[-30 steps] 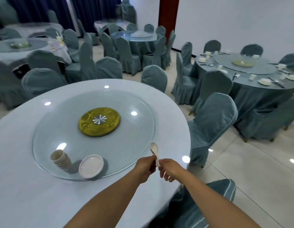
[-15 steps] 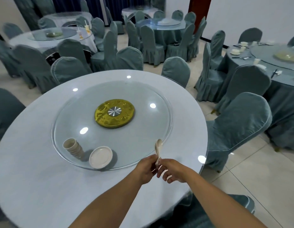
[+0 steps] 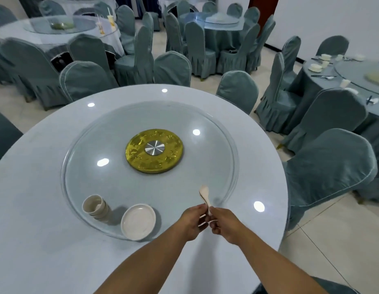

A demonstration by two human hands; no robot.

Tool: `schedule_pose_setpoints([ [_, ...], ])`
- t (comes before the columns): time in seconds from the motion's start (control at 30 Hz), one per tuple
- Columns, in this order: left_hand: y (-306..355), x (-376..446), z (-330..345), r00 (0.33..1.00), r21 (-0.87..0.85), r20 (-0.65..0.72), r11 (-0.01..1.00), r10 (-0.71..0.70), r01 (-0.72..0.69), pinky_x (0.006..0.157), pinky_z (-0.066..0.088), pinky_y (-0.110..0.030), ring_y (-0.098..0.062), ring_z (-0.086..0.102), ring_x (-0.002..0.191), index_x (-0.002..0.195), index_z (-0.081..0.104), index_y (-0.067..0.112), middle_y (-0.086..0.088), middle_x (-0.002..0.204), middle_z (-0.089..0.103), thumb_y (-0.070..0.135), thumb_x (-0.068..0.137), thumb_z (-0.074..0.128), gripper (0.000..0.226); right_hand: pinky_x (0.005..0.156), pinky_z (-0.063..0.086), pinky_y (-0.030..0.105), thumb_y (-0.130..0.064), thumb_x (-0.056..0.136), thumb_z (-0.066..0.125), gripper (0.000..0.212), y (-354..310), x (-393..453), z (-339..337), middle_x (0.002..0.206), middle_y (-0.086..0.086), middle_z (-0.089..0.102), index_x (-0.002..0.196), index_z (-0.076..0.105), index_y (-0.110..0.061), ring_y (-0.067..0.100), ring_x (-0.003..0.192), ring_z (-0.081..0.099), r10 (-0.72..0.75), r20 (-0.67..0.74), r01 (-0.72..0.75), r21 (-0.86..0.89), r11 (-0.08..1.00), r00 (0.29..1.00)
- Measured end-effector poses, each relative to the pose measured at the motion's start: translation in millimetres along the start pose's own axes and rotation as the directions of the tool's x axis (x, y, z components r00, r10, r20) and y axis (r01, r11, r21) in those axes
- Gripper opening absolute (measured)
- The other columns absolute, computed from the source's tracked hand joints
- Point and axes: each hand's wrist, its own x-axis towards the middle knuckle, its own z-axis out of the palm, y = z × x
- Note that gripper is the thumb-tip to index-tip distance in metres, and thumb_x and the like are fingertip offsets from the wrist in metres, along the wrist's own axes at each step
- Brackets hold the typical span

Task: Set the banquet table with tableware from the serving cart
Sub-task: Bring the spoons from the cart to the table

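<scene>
A stack of beige round cups [image 3: 95,209] and a cream round plate [image 3: 138,221] are seen at the near left rim of the glass turntable [image 3: 120,183]. To their right, cream ceramic spoons [image 3: 205,197] are pinched by the left hand [image 3: 193,222] and right hand [image 3: 223,223], bowls upward, above the white round table [image 3: 35,240].

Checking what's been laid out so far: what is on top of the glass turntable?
On the turntable: a stack of cups tipped on its side and a plate, both near its front edge. The gold hub sits beneath the glass.
</scene>
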Motion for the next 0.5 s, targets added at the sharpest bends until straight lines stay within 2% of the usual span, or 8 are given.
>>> schedule_pose_setpoints([
  [0.03,8,7,-10,1.000,0.037,-0.021,0.999,-0.009,0.010,0.086,0.052,-0.034,-0.020,0.063,0.081,0.100,0.073,0.011,-0.003,0.087,0.071,0.019,0.093,0.058,0.018,0.052,0.039,0.025,-0.024,0.097,0.050,0.025,-2,11,7,0.079,0.008,0.063,0.093,0.067,-0.007,0.015,0.055,0.046,0.009,-0.044,-0.010,-0.027,1.000,0.999],
  [0.1,25,22,-31,0.994,0.149,-0.107,0.989,0.010,0.006,0.078,0.052,-0.031,-0.019,0.065,0.083,0.103,0.071,0.010,-0.003,0.094,0.073,0.021,0.093,0.059,0.019,0.050,0.038,0.025,-0.026,0.100,0.048,0.029,-4,35,20,0.075,0.008,0.065,0.092,0.067,-0.006,0.015,0.054,0.045,0.031,-0.151,-0.049,-0.112,0.993,0.988],
  [0.17,38,38,-54,0.978,0.321,-0.181,0.946,0.100,-0.038,0.072,0.051,-0.029,-0.019,0.063,0.081,0.104,0.069,0.012,-0.005,0.098,0.072,0.022,0.094,0.058,0.018,0.050,0.037,0.025,-0.027,0.100,0.047,0.030,-3,58,30,0.073,0.007,0.067,0.091,0.066,-0.005,0.016,0.054,0.046,0.032,-0.249,-0.089,-0.224,0.970,0.968],
  [0.23,53,55,-81,0.960,0.490,-0.187,0.867,0.210,-0.094,0.076,0.052,-0.031,-0.020,0.063,0.082,0.104,0.070,0.012,-0.007,0.101,0.071,0.019,0.095,0.055,0.019,0.052,0.038,0.025,-0.028,0.101,0.045,0.031,0,82,37,0.078,0.007,0.070,0.092,0.065,-0.006,0.015,0.056,0.050,-0.018,-0.301,-0.111,-0.405,0.907,0.953],
  [0.3,65,71,-106,0.935,0.690,-0.167,0.715,0.312,-0.115,0.086,0.051,-0.032,-0.023,0.065,0.094,0.109,0.071,0.012,-0.005,0.106,0.071,0.017,0.095,0.054,0.023,0.059,0.044,0.026,-0.031,0.103,0.042,0.033,5,103,40,0.087,0.008,0.072,0.095,0.064,-0.006,0.016,0.066,0.058,-0.092,-0.315,-0.124,-0.600,0.790,0.945],
  [0.37,75,83,-130,0.906,0.860,-0.111,0.497,0.408,-0.118,0.091,0.048,-0.028,-0.022,0.064,0.105,0.113,0.070,0.014,-0.002,0.113,0.070,0.019,0.095,0.052,0.025,0.069,0.047,0.028,-0.033,0.105,0.039,0.037,11,118,41,0.093,0.009,0.071,0.097,0.063,-0.005,0.021,0.081,0.064,-0.176,-0.342,-0.161,-0.761,0.629,0.923],
  [0.43,81,93,-147,0.885,0.936,-0.030,0.323,0.464,-0.138,0.093,0.047,-0.026,-0.020,0.062,0.108,0.115,0.068,0.016,-0.002,0.117,0.068,0.019,0.097,0.048,0.028,0.073,0.046,0.028,-0.035,0.105,0.036,0.038,16,128,41,0.095,0.007,0.069,0.097,0.061,-0.007,0.022,0.089,0.065,-0.270,-0.365,-0.201,-0.851,0.485,0.891],
  [0.5,84,102,-160,0.880,0.968,0.026,0.209,0.474,-0.141,0.093,0.047,-0.028,-0.020,0.060,0.110,0.118,0.067,0.018,-0.002,0.119,0.066,0.020,0.098,0.043,0.031,0.071,0.044,0.026,-0.035,0.106,0.035,0.037,21,138,40,0.097,0.005,0.066,0.099,0.060,-0.009,0.021,0.090,0.065,-0.318,-0.379,-0.232,-0.880,0.416,0.869],
])
